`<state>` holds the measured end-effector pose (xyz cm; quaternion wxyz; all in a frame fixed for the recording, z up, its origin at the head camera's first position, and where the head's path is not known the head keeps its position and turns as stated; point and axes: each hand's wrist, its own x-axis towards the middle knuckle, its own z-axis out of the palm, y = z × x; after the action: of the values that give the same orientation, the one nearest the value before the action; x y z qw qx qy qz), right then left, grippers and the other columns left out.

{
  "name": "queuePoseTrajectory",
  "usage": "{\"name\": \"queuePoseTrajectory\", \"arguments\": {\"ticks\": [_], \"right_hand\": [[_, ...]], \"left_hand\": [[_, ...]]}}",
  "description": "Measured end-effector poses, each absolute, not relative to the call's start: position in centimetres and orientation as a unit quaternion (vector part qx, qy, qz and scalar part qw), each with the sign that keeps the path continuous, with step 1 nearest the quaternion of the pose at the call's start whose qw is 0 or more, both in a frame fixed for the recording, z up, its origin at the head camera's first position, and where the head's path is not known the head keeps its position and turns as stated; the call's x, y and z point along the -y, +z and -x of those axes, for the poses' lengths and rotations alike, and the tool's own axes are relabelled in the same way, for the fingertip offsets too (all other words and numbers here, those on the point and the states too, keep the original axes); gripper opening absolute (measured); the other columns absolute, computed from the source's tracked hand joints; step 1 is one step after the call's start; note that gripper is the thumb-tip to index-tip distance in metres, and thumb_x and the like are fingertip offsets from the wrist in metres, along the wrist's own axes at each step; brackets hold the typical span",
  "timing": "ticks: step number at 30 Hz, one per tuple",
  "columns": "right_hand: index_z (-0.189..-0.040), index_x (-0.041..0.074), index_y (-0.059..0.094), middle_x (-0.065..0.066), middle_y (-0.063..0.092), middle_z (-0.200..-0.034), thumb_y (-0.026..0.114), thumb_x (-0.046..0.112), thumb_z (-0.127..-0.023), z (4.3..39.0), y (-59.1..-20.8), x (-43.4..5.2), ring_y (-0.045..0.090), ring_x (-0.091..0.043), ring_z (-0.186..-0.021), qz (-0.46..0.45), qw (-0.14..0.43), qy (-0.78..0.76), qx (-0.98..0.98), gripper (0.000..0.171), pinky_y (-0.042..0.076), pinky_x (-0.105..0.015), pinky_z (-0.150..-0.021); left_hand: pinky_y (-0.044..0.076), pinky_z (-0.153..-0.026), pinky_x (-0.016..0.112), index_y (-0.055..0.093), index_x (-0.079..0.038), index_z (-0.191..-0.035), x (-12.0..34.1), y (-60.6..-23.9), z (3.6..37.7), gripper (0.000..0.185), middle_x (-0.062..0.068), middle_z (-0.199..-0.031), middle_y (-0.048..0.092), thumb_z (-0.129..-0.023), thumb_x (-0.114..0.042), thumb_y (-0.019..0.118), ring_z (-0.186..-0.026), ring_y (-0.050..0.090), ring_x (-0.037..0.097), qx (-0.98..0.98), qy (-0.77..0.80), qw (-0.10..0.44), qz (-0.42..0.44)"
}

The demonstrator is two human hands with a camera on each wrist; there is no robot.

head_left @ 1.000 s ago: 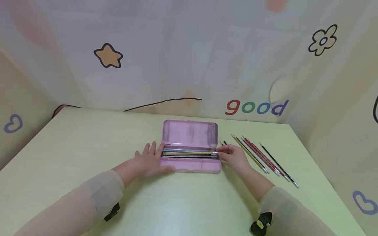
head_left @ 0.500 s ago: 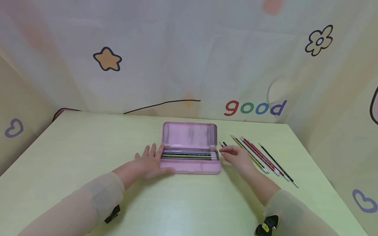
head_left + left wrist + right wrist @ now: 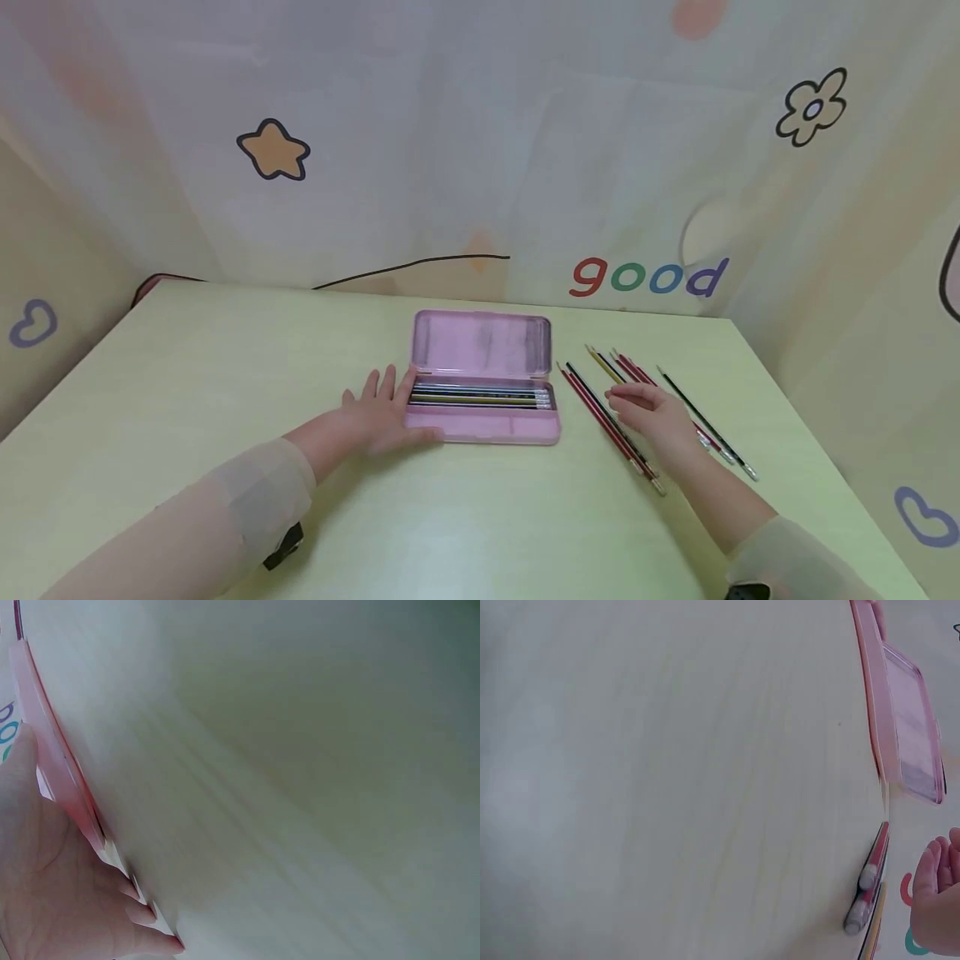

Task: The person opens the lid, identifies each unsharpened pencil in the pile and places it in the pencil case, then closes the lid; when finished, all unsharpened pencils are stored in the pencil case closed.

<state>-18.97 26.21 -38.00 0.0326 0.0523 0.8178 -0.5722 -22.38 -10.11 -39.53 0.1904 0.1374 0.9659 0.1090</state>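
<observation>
A pink pencil case [image 3: 536,425] lies with its lid up in the middle of the table, several pencils [image 3: 480,398] side by side in its tray. My left hand [image 3: 381,417] rests against the case's left end, fingers spread and thumb along the front edge. To the right of the case, my right hand [image 3: 660,421] hovers over loose pencils with its fingers loosely bent; nothing shows between them. Left of that hand are red pencils [image 3: 596,410] and a black pencil [image 3: 611,418]. It partly covers a yellow pencil [image 3: 602,362] and other red pencils [image 3: 628,367].
A black pencil [image 3: 701,412] lies farthest right. Behind the pale table [image 3: 262,350] hangs a printed cloth [image 3: 450,150], with more cloth at both sides.
My right hand has let go of a yellow pencil, which settled in the tray, and moved right over the loose pencils, uncovering the red and black ones. The left hand stays put.
</observation>
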Motion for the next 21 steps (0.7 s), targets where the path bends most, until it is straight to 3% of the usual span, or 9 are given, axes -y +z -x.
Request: {"name": "queuePoseTrajectory", "arguments": {"ticks": [15, 21], "right_hand": [[-0.123, -0.004, 0.052, -0.006, 0.063, -0.116, 0.062, 0.026, -0.091, 16.0, -38.2, -29.9, 0.059, 0.000, -0.095, -0.070, 0.044, -0.542, -0.836, 0.046, 0.046, -0.017, -0.082], [-0.124, -0.006, 0.052, -0.008, 0.064, -0.112, 0.062, 0.023, -0.091, 15.0, -38.4, -30.7, 0.060, -0.002, -0.093, -0.079, 0.045, -0.538, -0.838, 0.045, 0.047, -0.017, -0.080]], "left_hand": [[0.005, -0.100, 0.069, -0.007, -0.010, -0.150, 9.8, -39.9, 22.4, 0.115, 0.023, -0.153, -0.001, -0.072, -0.085, 0.033, -0.138, -0.003, 0.044, -0.965, 0.105, 0.197, -0.136], [0.006, -0.099, 0.070, -0.010, -0.012, -0.149, 10.1, -40.3, 22.6, 0.115, 0.022, -0.153, -0.004, -0.072, -0.086, 0.032, -0.138, -0.005, 0.044, -0.966, 0.104, 0.193, -0.135]]}}
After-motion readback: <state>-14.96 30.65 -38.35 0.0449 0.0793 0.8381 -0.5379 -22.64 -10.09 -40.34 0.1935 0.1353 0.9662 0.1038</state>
